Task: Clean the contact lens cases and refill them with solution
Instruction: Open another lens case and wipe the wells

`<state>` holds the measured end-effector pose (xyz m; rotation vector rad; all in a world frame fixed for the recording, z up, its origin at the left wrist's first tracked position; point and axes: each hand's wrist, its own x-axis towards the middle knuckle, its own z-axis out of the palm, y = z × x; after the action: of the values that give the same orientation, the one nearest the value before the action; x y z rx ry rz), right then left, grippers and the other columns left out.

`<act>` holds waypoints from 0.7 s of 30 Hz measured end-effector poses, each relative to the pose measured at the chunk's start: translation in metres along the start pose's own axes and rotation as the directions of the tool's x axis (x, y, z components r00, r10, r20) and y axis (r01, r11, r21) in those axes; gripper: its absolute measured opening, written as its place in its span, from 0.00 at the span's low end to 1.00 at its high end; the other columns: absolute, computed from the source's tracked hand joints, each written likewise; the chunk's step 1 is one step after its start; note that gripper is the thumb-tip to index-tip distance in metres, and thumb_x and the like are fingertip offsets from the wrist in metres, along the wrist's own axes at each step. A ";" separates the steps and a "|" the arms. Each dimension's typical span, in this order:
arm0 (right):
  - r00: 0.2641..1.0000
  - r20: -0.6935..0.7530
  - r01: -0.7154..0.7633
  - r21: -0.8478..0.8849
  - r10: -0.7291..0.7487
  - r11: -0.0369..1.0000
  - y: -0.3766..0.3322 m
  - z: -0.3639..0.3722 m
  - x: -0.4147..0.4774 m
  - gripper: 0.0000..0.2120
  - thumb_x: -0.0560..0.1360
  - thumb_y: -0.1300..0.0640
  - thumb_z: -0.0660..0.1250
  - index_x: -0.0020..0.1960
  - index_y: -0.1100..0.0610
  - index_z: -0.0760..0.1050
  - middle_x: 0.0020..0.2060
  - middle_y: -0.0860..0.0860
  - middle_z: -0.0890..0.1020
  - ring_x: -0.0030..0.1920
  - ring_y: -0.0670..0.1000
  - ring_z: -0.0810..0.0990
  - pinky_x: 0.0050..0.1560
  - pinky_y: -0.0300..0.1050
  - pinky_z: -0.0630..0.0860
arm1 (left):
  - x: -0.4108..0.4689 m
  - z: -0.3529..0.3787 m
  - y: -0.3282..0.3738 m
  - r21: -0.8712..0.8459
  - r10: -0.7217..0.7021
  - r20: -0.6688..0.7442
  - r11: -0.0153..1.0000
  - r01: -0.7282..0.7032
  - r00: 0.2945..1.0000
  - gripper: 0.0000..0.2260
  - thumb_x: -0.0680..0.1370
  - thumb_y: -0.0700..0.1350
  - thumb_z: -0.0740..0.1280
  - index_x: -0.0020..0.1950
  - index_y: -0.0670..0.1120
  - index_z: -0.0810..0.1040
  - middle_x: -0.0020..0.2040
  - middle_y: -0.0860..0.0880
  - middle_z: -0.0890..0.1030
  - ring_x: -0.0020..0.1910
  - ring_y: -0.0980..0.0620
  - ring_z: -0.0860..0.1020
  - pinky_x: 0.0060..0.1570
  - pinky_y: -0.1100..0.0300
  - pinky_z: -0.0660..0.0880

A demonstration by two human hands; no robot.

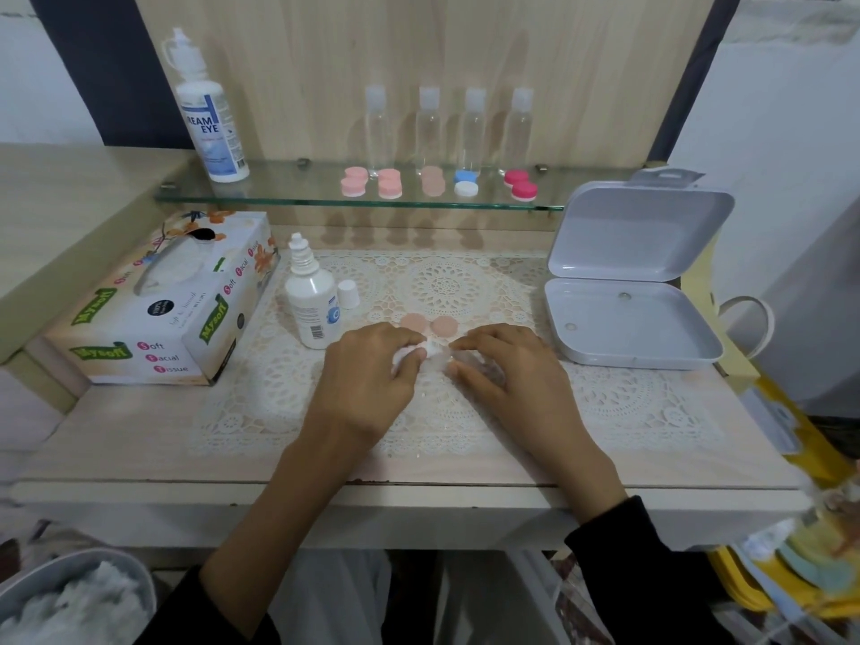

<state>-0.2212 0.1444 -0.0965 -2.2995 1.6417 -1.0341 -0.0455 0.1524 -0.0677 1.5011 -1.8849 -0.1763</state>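
On the lace mat covering the pale wooden table, the left hand curls around a crumpled white tissue and presses it against a clear plastic lens case. The right hand pinches the case between thumb and fingers. Two flat round peach caps lie just beyond the fingertips, near an uncapped, smooth white solution bottle.

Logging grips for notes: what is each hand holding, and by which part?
The left hand pinches a wadded tissue near its tip; the right hand holds the clear lens case by its right end.
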 end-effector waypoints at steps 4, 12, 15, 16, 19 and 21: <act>1.000 0.004 -0.003 0.005 0.003 1.000 -0.001 0.001 0.000 0.15 0.75 0.42 0.62 0.55 0.46 0.80 0.54 0.42 0.80 0.57 0.46 0.74 0.59 0.52 0.71 | -0.006 0.000 0.001 -0.015 -0.043 -0.057 0.999 0.042 0.997 0.07 0.76 0.46 0.69 0.51 0.47 0.84 0.46 0.49 0.84 0.46 0.50 0.80 0.49 0.54 0.75; 1.000 -0.002 -0.003 0.013 0.003 1.000 -0.001 0.000 -0.001 0.14 0.75 0.43 0.63 0.55 0.47 0.80 0.54 0.43 0.80 0.57 0.46 0.74 0.60 0.52 0.71 | -0.012 -0.005 -0.003 -0.080 -0.008 -0.063 0.997 0.003 0.998 0.09 0.76 0.47 0.66 0.51 0.46 0.82 0.47 0.52 0.82 0.47 0.54 0.78 0.46 0.64 0.72; 1.000 -0.008 0.006 0.018 -0.006 1.000 -0.001 0.000 -0.001 0.14 0.75 0.43 0.64 0.55 0.48 0.80 0.54 0.43 0.80 0.57 0.47 0.74 0.59 0.51 0.71 | -0.006 -0.002 -0.002 0.050 0.065 0.026 0.997 -0.066 0.998 0.08 0.78 0.43 0.66 0.55 0.45 0.82 0.49 0.48 0.81 0.51 0.50 0.77 0.49 0.62 0.70; 1.000 -0.008 0.006 0.019 -0.006 1.000 -0.001 0.001 -0.001 0.14 0.75 0.43 0.64 0.55 0.48 0.80 0.54 0.44 0.80 0.57 0.47 0.74 0.59 0.51 0.71 | -0.004 -0.001 -0.002 0.085 0.084 0.050 0.992 -0.088 0.995 0.08 0.78 0.42 0.66 0.55 0.44 0.82 0.49 0.47 0.80 0.51 0.49 0.76 0.49 0.58 0.71; 1.000 -0.005 0.009 0.012 -0.009 1.000 0.000 0.002 -0.001 0.13 0.75 0.44 0.64 0.55 0.48 0.80 0.54 0.44 0.80 0.57 0.47 0.74 0.59 0.51 0.71 | -0.001 -0.001 0.004 0.152 0.088 0.081 0.983 -0.099 0.993 0.09 0.79 0.43 0.65 0.55 0.43 0.82 0.50 0.47 0.79 0.52 0.48 0.75 0.49 0.53 0.73; 1.000 -0.007 0.009 0.007 -0.009 1.000 0.000 0.002 -0.001 0.13 0.75 0.44 0.64 0.55 0.48 0.80 0.54 0.44 0.80 0.57 0.47 0.74 0.59 0.51 0.71 | 0.000 -0.002 0.009 0.179 0.090 0.095 0.978 -0.106 0.991 0.10 0.79 0.43 0.64 0.57 0.44 0.81 0.52 0.48 0.77 0.53 0.49 0.73 0.50 0.54 0.73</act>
<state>-0.2201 0.1444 -0.0981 -2.3038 1.6297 -1.0492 -0.0515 0.1563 -0.0618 1.5383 -2.0879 -0.0215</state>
